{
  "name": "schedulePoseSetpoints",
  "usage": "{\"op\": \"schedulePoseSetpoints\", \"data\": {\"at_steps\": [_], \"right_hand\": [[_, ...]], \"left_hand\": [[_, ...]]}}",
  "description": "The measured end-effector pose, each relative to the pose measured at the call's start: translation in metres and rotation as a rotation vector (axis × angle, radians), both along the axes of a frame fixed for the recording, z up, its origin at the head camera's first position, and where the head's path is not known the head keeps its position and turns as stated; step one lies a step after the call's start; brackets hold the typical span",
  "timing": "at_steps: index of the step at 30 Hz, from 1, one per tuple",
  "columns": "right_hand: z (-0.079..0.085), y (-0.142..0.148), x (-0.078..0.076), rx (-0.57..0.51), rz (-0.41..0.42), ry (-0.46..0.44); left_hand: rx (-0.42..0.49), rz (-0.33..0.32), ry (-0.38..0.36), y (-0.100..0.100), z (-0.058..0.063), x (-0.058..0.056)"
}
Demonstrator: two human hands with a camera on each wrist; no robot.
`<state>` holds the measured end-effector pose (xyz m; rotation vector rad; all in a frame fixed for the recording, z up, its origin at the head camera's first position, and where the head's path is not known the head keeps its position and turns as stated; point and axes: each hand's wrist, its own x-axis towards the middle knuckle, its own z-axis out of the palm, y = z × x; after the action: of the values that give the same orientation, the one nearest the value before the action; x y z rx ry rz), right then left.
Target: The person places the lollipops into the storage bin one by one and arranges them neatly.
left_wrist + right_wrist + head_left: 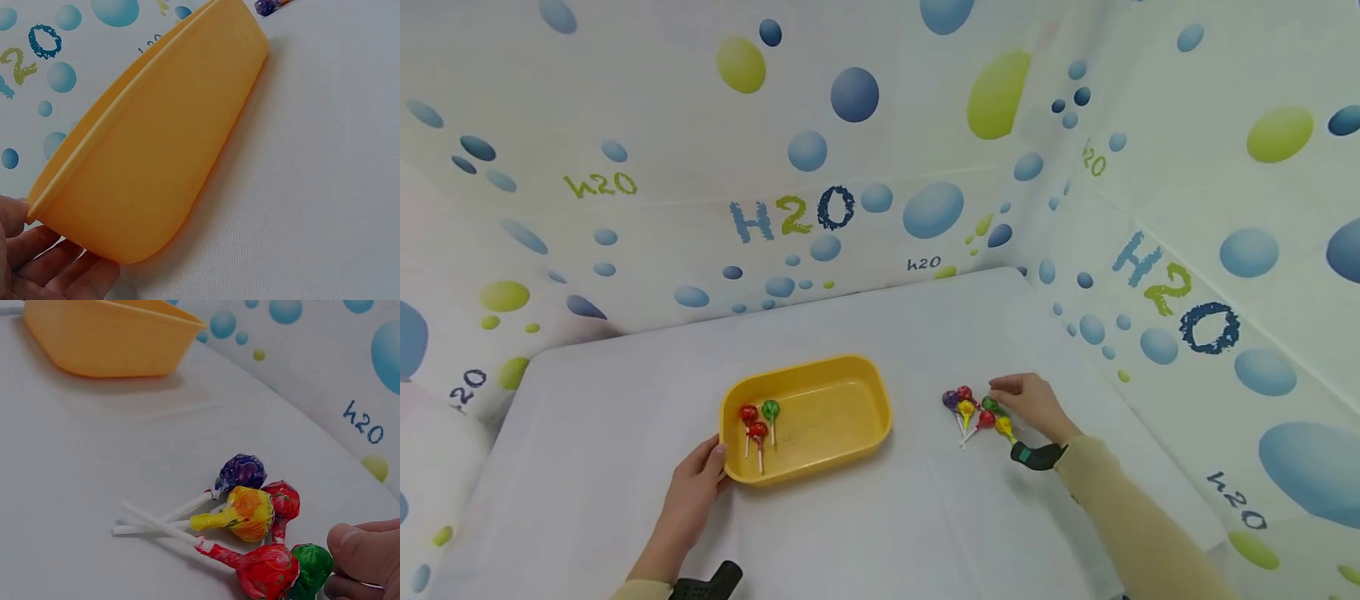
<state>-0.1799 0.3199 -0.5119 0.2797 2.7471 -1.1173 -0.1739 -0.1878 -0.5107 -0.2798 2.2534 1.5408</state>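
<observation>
On the left of the head view, my left hand (695, 483) grips the yellow plastic basin (820, 460) by its left end. In the left wrist view the thumb lies at the rim and the fingers (94, 281) curl below it. Two red lollipops (758, 431) and a green one (771, 409) lie inside the basin. My right hand (1033, 406) is at a small pile of lollipops, its thumb and fingers at the green lollipop (314, 570). Its stick is mostly hidden. Beside it lie a purple lollipop (242, 470), yellow lollipops (966, 409) and red lollipops (269, 573).
A white cloth covers the table (917, 517). Behind and to the right rise white sheets (895, 150) printed with blue and green spots. White table surface separates the basin from the lollipop pile.
</observation>
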Motion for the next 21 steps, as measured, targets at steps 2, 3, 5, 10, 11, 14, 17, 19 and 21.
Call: {"op": "schedulePoseSetpoints", "data": {"at_steps": [2,3,5,10,11,14,17,19,21], "right_hand": [[-0.0027,-0.0013,0.0,0.017,0.02,-0.004],[-0.0034,-0.0019,0.0001,0.02,0.03,-0.008],[-0.0039,-0.0025,0.0001,0.035,0.053,-0.015],[-0.0007,-0.0039,0.0004,0.082,0.104,-0.031],[0.0001,-0.0042,0.0005,0.089,0.108,-0.036],[0.0017,-0.0052,0.0005,0.116,0.133,-0.041],[0.0024,-0.0061,0.0006,0.131,0.142,-0.045],[0.0023,-0.0064,0.001,0.132,0.137,-0.048],[0.0025,-0.0065,0.0015,0.123,0.12,-0.05]], "left_hand": [[0.006,0.003,-0.001,0.0007,0.0005,0.0006],[0.005,0.004,-0.001,0.001,0.0007,0.0008],[0.003,0.006,0.001,0.0019,0.0013,0.0009],[0.004,0.014,-0.002,0.0023,0.003,0.001],[0.003,0.015,-0.005,0.002,0.003,0.0011],[0.012,0.019,-0.006,0.0015,0.0021,0.0006],[0.029,0.017,-0.001,0.0012,0.0006,-0.0005],[0.041,0.016,0.001,0.0012,-0.0002,-0.0009],[0.045,0.015,0.0,0.0014,-0.0002,-0.0012]]}}
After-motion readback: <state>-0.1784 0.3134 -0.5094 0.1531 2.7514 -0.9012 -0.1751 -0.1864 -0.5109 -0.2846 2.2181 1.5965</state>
